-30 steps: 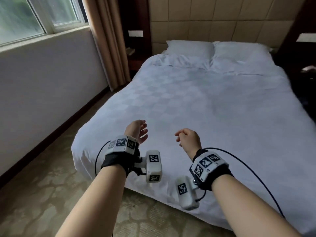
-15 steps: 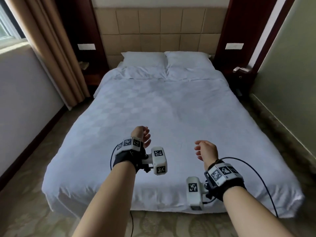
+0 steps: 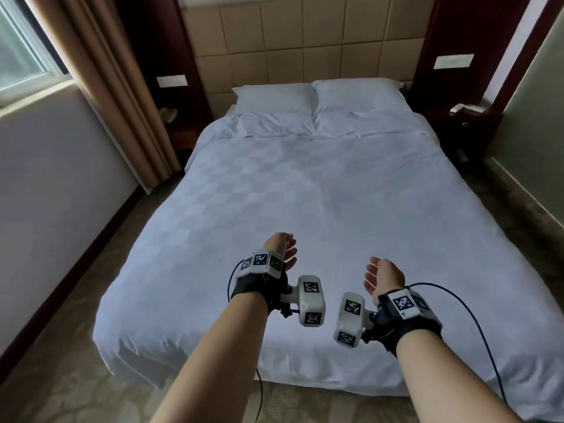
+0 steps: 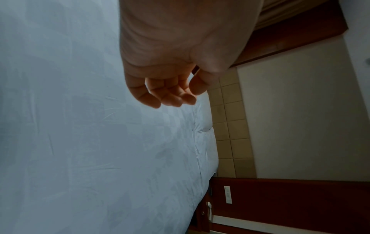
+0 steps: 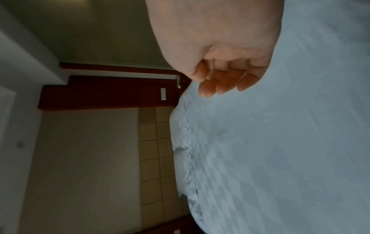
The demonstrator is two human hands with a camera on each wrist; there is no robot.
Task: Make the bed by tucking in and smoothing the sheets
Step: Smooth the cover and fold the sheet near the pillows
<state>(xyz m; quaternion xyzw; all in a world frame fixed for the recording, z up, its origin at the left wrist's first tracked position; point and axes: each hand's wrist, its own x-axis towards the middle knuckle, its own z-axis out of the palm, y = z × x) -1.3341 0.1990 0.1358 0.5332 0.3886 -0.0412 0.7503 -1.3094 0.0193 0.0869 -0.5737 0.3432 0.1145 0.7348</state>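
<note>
Head camera is looking down from the foot of the bed [image 3: 320,193]; both wrist cameras are facing along the palms, sharing its sheet.

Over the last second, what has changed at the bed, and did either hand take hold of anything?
The view swung from the window-side corner to face the bed's foot squarely. The left hand and right hand took hold of nothing; both stay loosely curled above the sheet. The pillows stayed put.

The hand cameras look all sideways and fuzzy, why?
Left wrist view: turned sideways, bed soft, left hand close and dim. Right wrist view: also sideways, blurrier, right hand shadowed. Head view: sharpest, window lighting one side.
</note>
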